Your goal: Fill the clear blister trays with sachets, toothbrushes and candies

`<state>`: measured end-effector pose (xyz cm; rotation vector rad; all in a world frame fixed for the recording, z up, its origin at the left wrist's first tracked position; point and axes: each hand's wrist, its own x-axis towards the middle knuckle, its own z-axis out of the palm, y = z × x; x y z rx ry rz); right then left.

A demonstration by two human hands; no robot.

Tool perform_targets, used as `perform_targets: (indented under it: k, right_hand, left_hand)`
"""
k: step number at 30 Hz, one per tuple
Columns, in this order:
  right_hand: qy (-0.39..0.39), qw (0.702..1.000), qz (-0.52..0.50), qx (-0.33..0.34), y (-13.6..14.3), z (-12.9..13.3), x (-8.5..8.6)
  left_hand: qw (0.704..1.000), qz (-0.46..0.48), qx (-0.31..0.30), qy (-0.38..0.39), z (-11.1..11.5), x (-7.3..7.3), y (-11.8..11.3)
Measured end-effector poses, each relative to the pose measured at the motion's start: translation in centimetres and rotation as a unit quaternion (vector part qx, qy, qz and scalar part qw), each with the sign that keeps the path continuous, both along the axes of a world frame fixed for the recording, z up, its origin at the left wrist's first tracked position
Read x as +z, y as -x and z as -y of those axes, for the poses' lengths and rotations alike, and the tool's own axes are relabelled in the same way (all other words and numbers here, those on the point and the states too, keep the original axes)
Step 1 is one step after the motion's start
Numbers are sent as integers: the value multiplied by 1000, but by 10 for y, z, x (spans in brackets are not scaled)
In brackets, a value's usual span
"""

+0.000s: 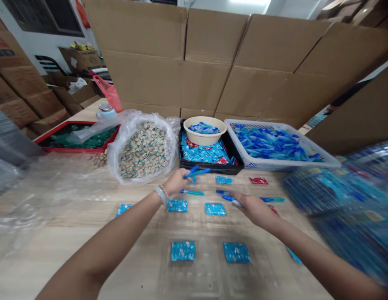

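My left hand (pixel 177 181) is closed around a few blue pens (pixel 198 171), raised over the table just in front of a black tray. My right hand (pixel 250 206) reaches in from the right, its fingers closed on a blue pen (pixel 228 198) low over the clear plastic trays (pixel 194 279). Between the hands a light-blue pen (pixel 194 192) lies flat, and another pen (pixel 273 199) lies just beyond the right hand. Blue sachets (pixel 215 209) sit singly in the clear trays, with a red sachet (pixel 258 181) farther back.
Along the back stand a bag of small packets (pixel 144 152), the black tray (pixel 209 168) of sachets bearing a cream bowl (pixel 202 139) of pens, and a white basket (pixel 288 166) heaped with pens. Filled clear packs (pixel 347 208) are stacked at right. A cardboard wall (pixel 209 79) rises behind.
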<state>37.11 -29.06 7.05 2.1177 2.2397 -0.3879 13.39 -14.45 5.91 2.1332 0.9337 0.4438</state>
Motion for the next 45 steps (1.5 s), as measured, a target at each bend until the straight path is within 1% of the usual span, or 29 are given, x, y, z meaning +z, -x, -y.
perform_targets:
  k: [1, 3, 5, 7, 9, 10, 12, 14, 16, 17, 19, 21, 23, 25, 27, 28, 29, 31, 33, 34, 36, 38, 39, 40, 41, 42, 43, 44, 45]
  right_hand:
    - [2, 1000, 9, 5, 9, 1, 1]
    - [10, 999, 21, 24, 35, 0, 2]
    - [16, 997, 14, 70, 65, -2, 2]
    - [11, 990, 2, 141, 95, -4, -1]
    - [-1, 978, 4, 208, 120, -5, -7]
    - [-6, 972, 10, 234, 130, -4, -12]
    - [-16, 963, 27, 266, 144, -4, -24]
    - [-29, 958, 43, 281, 153, -5, -34]
    - [-47, 954, 53, 291, 157, -8, -41]
    - [-52, 952, 54, 295, 158, -10, -41]
    - [-55, 952, 48, 299, 158, -13, -37]
    - [-60, 962, 22, 264, 152, -11, -26]
    - [-69, 978, -18, 194, 145, 3, -15]
    - [-59, 986, -49, 151, 141, 30, -10]
    - [-29, 985, -57, 163, 142, 64, -14]
    - [-19, 983, -51, 175, 145, 80, -20]
    - [-20, 982, -40, 183, 150, 95, -28]
    - [-54, 982, -12, 181, 162, 113, -46]
    - [-98, 980, 13, 173, 174, 119, -59]
    - [-115, 978, 20, 172, 179, 119, -62]
    - [-128, 976, 20, 177, 178, 117, -61]
    - [-131, 977, -4, 168, 159, 121, -51]
    - [-133, 981, -28, 141, 141, 128, -44]
    - [-139, 985, -52, 92, 119, 137, -37]
    - [-150, 985, -78, 23, 94, 148, -29]
    - [-159, 980, -96, -71, 68, 160, -21]
    - [-177, 964, -93, -178, 42, 173, -14]
    - [-187, 947, -82, -248, 19, 185, -9]
    - [-190, 935, -72, -291, 1, 195, -4]
  left_hand:
    - [1000, -5, 17, -13, -2, 8, 18]
    - [998, -39, 37, -25, 0, 23, 63]
    - [995, -81, 54, -17, 13, 33, 112]
    - [991, -117, 68, 1, 36, 36, 154]
    - [989, -134, 66, 7, 63, 29, 184]
    - [989, -134, 58, 2, 75, 24, 194]
    - [991, -126, 31, -19, 94, 11, 207]
    - [992, -119, 10, -41, 106, -1, 215]
    - [991, -122, 5, -58, 110, -9, 220]
    - [990, -127, 6, -68, 110, -12, 222]
    - [986, -143, 5, -87, 110, -16, 225]
    - [981, -157, 13, -113, 112, -17, 228]
    - [978, -156, 44, -133, 117, -16, 226]
    - [980, -134, 94, -113, 125, -14, 219]
    - [984, -110, 131, -49, 135, -11, 205]
    - [986, -101, 134, -15, 141, -9, 196]
    - [987, -93, 127, 13, 147, -8, 186]
    - [993, -69, 88, 41, 157, -6, 165]
    - [998, -41, 42, 37, 165, -6, 147]
    - [999, -32, 23, 31, 167, -6, 139]
    - [1000, -25, -5, 18, 170, -5, 126]
    - [999, -22, -26, 9, 174, -2, 111]
    - [999, -20, -33, 4, 178, -1, 101]
    - [999, -19, -44, -1, 184, 0, 89]
    - [998, -19, -61, -7, 192, 0, 76]
    - [996, -23, -84, -14, 202, 0, 60]
    - [993, -31, -114, -22, 213, -2, 43]
    - [988, -40, -148, -34, 225, -4, 25]
    - [982, -52, -177, -50, 236, -8, 7]
